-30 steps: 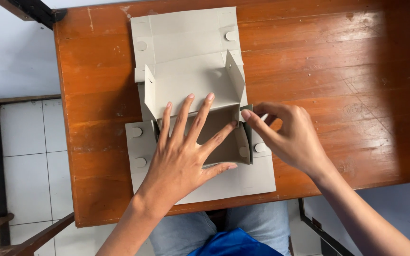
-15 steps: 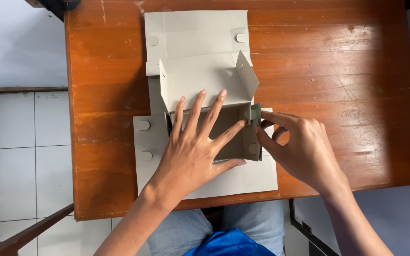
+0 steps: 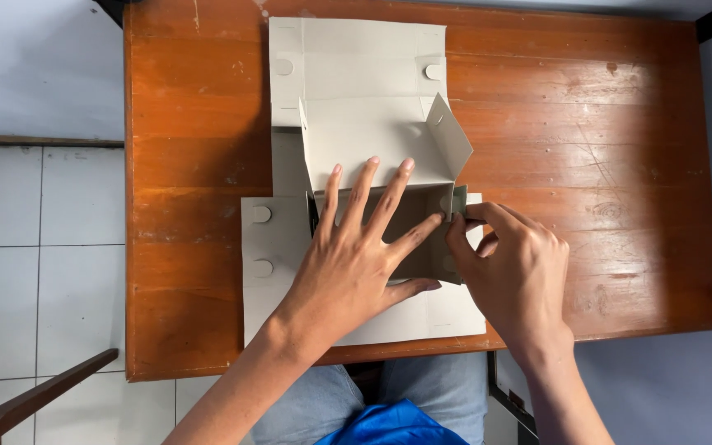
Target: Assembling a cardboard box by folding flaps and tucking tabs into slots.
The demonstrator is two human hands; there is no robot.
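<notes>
Head view, nearest first: at six o'clock the person's lap shows in blue jeans [image 3: 422,395] with a bright blue cloth [image 3: 393,427] over it, and both bare forearms rise from there toward the wooden surface [image 3: 603,140]. The left hand [image 3: 356,264] comes in from seven o'clock, palm down and fully spread, fingers [image 3: 362,191] fanned toward twelve o'clock and the thumb stretched out toward three; it grips nothing, only pressing flat on the dark inner floor of a partly folded grey cardboard box [image 3: 364,124]. The right hand [image 3: 512,272] enters from five o'clock, knuckles up and fingers curled, its thumb and forefinger pinched on the upright side flap [image 3: 457,202] at the box's three o'clock edge, just beside the left hand's thumb tip. The box lies in the middle of the surface, its near panel hanging slightly over the six o'clock edge, one wall raised beyond the left fingertips with a small wing [image 3: 451,140] angled out at one o'clock. Past that, the flat far panel with round tabs reaches the twelve o'clock edge. White floor tiles [image 3: 35,247] lie off at nine o'clock.
</notes>
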